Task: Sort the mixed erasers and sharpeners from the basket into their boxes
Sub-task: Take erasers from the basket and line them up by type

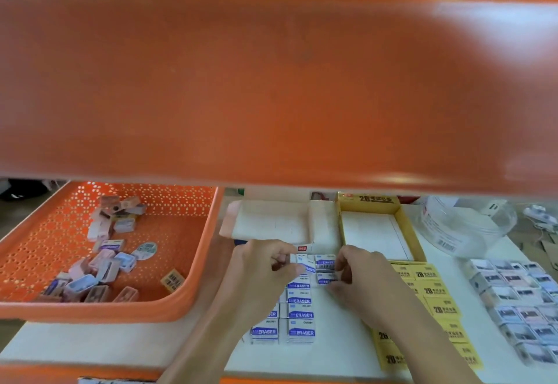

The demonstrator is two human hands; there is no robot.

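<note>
pinching one eraser [305, 263] in left hand [265, 266], second eraser [325, 278] in right hand [362, 278], likely squaring both into the row [299, 308].

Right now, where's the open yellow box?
In the head view, the yellow box sits right of centre, between the white box and the clear tub, beyond the right hand.

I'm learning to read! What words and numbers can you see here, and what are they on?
"ERASER": on the blue erasers in rows.
"2B": on the yellow erasers.
"2B": on the yellow box flap.
Too blurred or small to read: the red logo on the white box, the barcode label in the basket, the grey packs, the tub label, and all the small print.
</note>
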